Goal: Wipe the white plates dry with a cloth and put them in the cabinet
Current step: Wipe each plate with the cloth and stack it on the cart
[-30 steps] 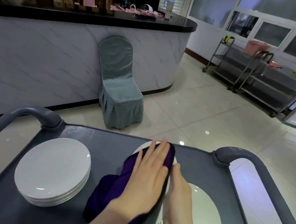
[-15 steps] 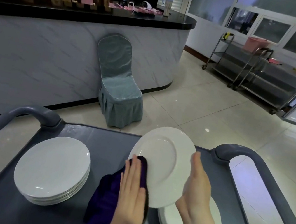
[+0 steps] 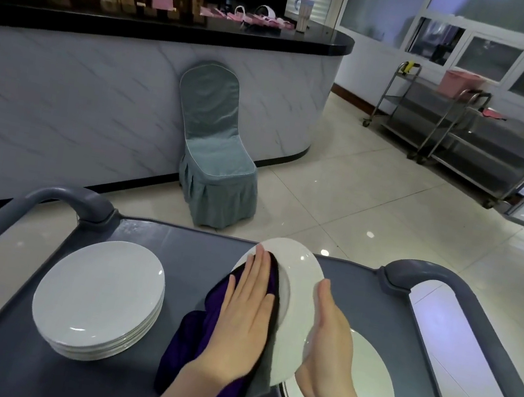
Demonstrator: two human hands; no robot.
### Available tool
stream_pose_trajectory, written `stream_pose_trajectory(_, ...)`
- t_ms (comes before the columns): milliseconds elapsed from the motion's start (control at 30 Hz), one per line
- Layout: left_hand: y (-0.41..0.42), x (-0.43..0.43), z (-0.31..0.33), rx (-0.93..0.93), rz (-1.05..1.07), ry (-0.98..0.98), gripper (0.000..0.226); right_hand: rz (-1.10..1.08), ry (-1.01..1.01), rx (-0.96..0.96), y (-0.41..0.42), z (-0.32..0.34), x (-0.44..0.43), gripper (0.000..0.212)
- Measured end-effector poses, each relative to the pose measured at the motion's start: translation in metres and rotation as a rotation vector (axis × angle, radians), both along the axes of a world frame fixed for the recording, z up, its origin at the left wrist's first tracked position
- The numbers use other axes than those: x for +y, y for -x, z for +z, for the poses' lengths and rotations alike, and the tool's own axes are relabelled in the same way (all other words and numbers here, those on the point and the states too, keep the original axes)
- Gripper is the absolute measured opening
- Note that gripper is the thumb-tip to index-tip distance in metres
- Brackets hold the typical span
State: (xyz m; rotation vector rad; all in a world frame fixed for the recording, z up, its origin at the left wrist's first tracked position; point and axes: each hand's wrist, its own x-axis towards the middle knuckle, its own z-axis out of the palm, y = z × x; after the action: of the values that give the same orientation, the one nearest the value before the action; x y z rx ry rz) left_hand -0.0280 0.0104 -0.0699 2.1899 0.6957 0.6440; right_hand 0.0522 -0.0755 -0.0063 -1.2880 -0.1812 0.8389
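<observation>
A white plate (image 3: 298, 293) stands tilted on edge above the grey cart top (image 3: 177, 246). My right hand (image 3: 331, 339) grips its right rim, thumb in front and fingers hidden behind. With straight fingers, my left hand (image 3: 245, 316) presses a purple cloth (image 3: 194, 335) flat against the plate's left face. The cloth hangs down to the cart. A stack of white plates (image 3: 98, 289) sits on the cart's left side. Another stack of white plates (image 3: 368, 386) lies under my right hand.
The cart has grey curved handles at the left (image 3: 57, 200) and right (image 3: 430, 276). Beyond it a covered grey-green chair (image 3: 215, 156) stands against a marble-fronted counter (image 3: 99, 87). Steel trolleys (image 3: 469, 138) line the far right wall. Tiled floor lies between.
My left hand and the cloth slid down the plate's face and back up to its upper left. My right hand kept hold of the tilted plate throughout.
</observation>
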Motion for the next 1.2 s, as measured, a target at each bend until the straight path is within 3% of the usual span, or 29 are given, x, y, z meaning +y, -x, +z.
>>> stream_pose_trajectory(167,0.007,-0.027,-0.014,0.282,-0.008,-0.142,0.068,-0.037,-0.024,0.024,-0.005,-0.005,-0.005,0.042)
stream_pose_trajectory(400,0.014,0.005,0.004,0.107,-0.098,-0.022,0.062,-0.022,0.026,-0.004,-0.005,-0.002,-0.010,0.041)
stream_pose_trajectory(533,0.016,-0.021,-0.007,0.240,-0.105,-0.119,0.073,-0.116,0.017,-0.019,-0.015,0.006,-0.008,0.043)
stream_pose_trajectory(667,0.007,-0.027,-0.005,0.139,-0.198,-0.056,0.071,-0.076,0.039,0.003,-0.008,0.002,-0.009,0.043)
stream_pose_trajectory(800,0.011,0.002,0.005,0.048,-0.090,-0.005,0.062,-0.055,0.040,-0.006,-0.006,0.002,-0.006,0.042)
stream_pose_trajectory(933,0.015,-0.018,-0.013,0.252,-0.077,-0.083,0.066,-0.127,0.049,-0.006,-0.014,0.006,-0.005,0.042)
stream_pose_trajectory(1067,0.011,-0.030,-0.015,0.140,-0.212,-0.046,0.062,-0.103,0.056,0.047,-0.007,-0.005,-0.010,0.044)
stream_pose_trajectory(1200,0.011,-0.002,-0.013,0.097,-0.108,0.012,0.059,-0.047,0.049,-0.030,-0.004,-0.007,-0.005,0.040)
